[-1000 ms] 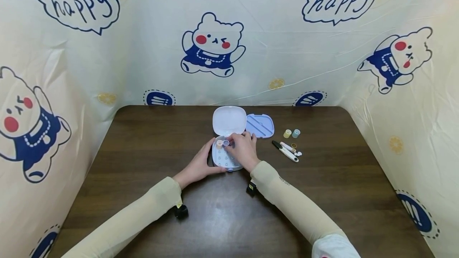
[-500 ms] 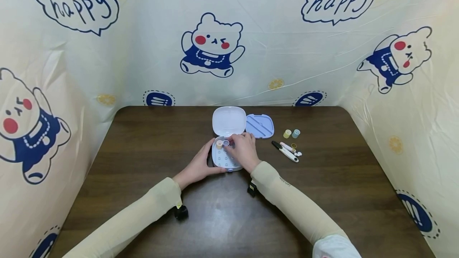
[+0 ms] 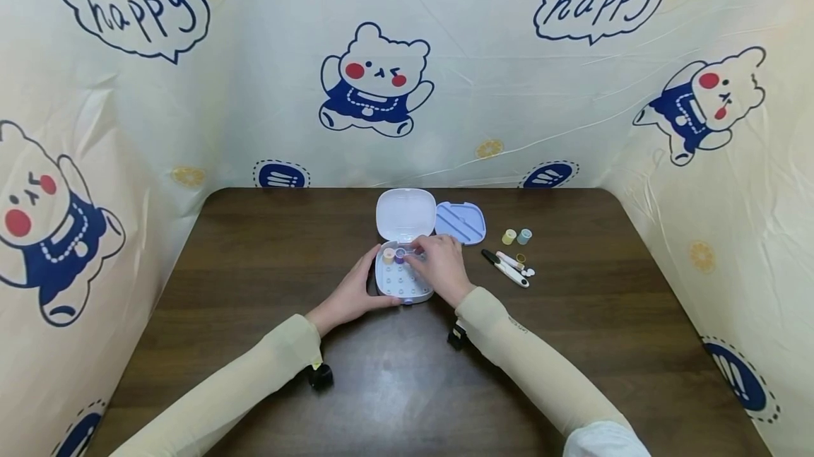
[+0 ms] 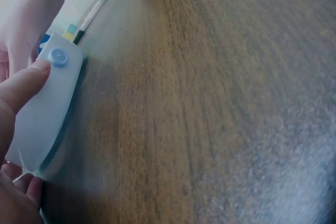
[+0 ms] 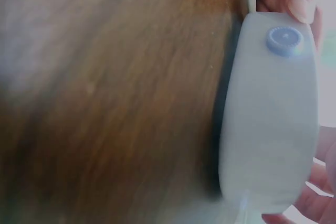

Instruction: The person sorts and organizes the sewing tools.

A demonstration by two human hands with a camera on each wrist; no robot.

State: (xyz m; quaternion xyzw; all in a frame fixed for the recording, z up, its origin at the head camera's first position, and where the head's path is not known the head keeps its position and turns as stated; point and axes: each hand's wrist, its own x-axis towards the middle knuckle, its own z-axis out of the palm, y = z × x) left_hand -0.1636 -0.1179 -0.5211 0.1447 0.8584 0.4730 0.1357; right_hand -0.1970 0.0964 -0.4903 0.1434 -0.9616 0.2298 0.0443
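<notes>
A white box with rows of small pegs stands with its lid raised. My left hand grips the left side, its thumb on the front near a round blue button. A cream spool and a purple spool stand upright side by side on the back left pegs. My right hand hovers over the box's right half, fingertips just right of the purple spool and seemingly apart from it, fingers loosely bent. Its palm side is hidden in the head view.
A lilac grooved tray lies behind the right hand. Farther right are a yellow spool, a blue spool, a black-and-white slim tool, a small ring and small white pieces. Patterned cloth hangs behind the table.
My right hand has drawn slightly right, away from the purple spool, which now sits more exposed beside the cream one. My left hand has kept its grip on the box.
</notes>
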